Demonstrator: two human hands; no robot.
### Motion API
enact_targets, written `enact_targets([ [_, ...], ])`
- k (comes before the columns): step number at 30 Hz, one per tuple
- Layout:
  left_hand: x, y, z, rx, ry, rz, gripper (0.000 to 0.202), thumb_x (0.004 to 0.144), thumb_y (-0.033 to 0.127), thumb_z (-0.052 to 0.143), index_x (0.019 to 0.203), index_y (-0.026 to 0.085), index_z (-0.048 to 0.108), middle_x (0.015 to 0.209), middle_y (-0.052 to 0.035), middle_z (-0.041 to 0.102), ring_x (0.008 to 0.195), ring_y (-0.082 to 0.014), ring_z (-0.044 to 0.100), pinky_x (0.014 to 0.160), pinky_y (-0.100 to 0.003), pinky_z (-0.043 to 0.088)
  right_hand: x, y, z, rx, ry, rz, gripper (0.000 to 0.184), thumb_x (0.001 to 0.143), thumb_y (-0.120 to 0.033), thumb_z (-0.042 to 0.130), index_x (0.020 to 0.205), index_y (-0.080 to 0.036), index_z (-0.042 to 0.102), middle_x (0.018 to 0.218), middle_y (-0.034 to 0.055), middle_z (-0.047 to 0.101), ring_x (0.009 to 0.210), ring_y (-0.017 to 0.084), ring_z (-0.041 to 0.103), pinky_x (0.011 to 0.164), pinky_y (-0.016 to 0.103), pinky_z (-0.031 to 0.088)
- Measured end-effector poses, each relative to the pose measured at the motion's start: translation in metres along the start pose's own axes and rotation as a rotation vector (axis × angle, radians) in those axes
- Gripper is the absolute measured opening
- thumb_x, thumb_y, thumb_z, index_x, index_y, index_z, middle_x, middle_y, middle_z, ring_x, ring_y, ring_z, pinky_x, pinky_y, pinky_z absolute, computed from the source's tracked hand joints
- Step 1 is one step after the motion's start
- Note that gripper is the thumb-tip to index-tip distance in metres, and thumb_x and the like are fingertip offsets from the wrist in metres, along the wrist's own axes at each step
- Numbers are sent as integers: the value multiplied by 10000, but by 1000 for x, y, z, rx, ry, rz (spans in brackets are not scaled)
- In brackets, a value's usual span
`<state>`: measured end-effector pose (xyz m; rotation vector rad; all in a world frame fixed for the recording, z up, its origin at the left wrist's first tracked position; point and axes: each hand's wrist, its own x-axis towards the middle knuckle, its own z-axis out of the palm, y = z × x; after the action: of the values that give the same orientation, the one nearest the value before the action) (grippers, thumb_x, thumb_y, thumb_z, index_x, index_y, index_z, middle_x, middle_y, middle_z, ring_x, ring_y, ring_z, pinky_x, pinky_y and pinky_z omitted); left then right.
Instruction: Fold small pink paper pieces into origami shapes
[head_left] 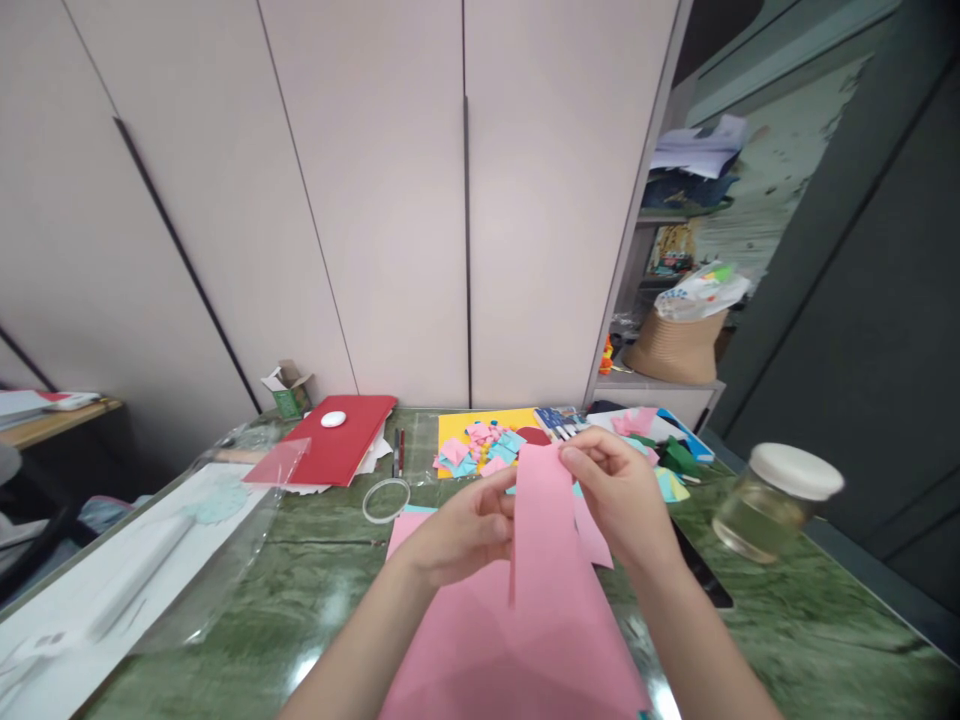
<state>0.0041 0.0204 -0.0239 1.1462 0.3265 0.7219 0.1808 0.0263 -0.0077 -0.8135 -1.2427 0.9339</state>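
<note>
A large pink paper sheet [525,620] rises from the green marble table [315,590] toward me, split by a tear running down from its top edge. My left hand [465,525] is closed on the sheet's left part. My right hand [619,490] pinches the top of the narrow pink strip [541,500] right of the tear. Both hands are held just above the table, close together. Behind them lies a pile of small pink and blue paper squares [480,448] on a yellow sheet [457,428].
A glass jar with a white lid [776,500] stands at the right. A tape ring [386,500], two pens [398,452], a red folder [341,440] with a white object on it and a clear plastic sheet [225,520] lie at the left. A dark phone [701,570] lies under my right forearm.
</note>
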Motion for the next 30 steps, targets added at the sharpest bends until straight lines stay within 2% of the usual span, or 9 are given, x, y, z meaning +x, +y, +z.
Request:
enact_targets([
  [6, 3, -6, -5, -85, -59, 5, 714, 595, 411, 800, 1221, 188, 538, 874, -85, 664, 836, -235, 633, 736, -315, 441, -1, 2, 2, 66, -33, 51, 112, 717, -264, 697, 669, -199, 619, 590, -42, 578, 511, 85, 479, 503, 202, 400],
  [9, 3, -7, -6, -126, -57, -23, 673, 574, 404, 813, 1162, 171, 583, 829, -64, 653, 764, -193, 621, 720, -293, 443, -2, 2, 2, 77, -36, 57, 120, 723, -262, 696, 664, -199, 612, 580, -47, 572, 510, 80, 477, 507, 196, 393],
  [12, 3, -6, -5, -131, -16, -58, 542, 607, 333, 806, 1094, 177, 628, 792, -38, 638, 700, -144, 594, 681, -267, 455, -3, 0, 3, 50, -31, 67, 129, 718, -261, 696, 655, -196, 604, 574, -47, 573, 515, 82, 481, 504, 193, 388],
  [18, 0, 4, 4, 82, 112, -17, 319, 672, 167, 735, 987, 164, 689, 785, -52, 676, 699, -148, 610, 653, -252, 459, -3, -1, 7, -98, -18, -12, 87, 725, -236, 673, 661, -202, 625, 627, -25, 609, 576, 113, 548, 550, 222, 438],
  [22, -1, 4, 5, 247, 185, 42, 192, 711, 118, 655, 886, 147, 726, 829, -58, 696, 741, -154, 612, 691, -253, 458, -4, -1, 12, -320, -121, -125, 78, 755, -214, 640, 682, -215, 666, 731, 15, 643, 719, 163, 600, 657, 278, 486],
  [24, 1, 4, 3, 322, 261, 83, 214, 724, 102, 608, 894, 149, 729, 870, -60, 700, 758, -162, 611, 663, -246, 458, -6, -1, 15, -420, -192, -177, 85, 792, -246, 609, 795, -233, 693, 879, 40, 659, 884, 196, 604, 777, 326, 485],
  [26, 3, 5, 0, 413, 344, 125, 260, 721, 95, 583, 928, 158, 727, 911, -60, 705, 788, -181, 619, 655, -251, 465, -9, -3, 17, -520, -237, -188, 227, 826, -301, 575, 1034, -263, 657, 1100, 61, 619, 1063, 227, 553, 896, 385, 445],
  [28, 4, 7, -2, 560, 451, 193, 295, 714, 89, 574, 953, 169, 727, 923, -56, 716, 820, -199, 629, 693, -265, 474, -13, -5, 19, -611, -275, -152, 444, 837, -366, 556, 1272, -299, 495, 1298, 69, 506, 1201, 255, 462, 962, 439, 403],
  [30, 3, 9, -3, 746, 597, 282, 335, 711, 74, 554, 977, 188, 725, 944, -46, 724, 855, -205, 637, 758, -277, 474, -19, -6, 20, -682, -324, -118, 633, 813, -412, 576, 1385, -327, 320, 1419, 63, 378, 1303, 270, 344, 1004, 473, 368],
])
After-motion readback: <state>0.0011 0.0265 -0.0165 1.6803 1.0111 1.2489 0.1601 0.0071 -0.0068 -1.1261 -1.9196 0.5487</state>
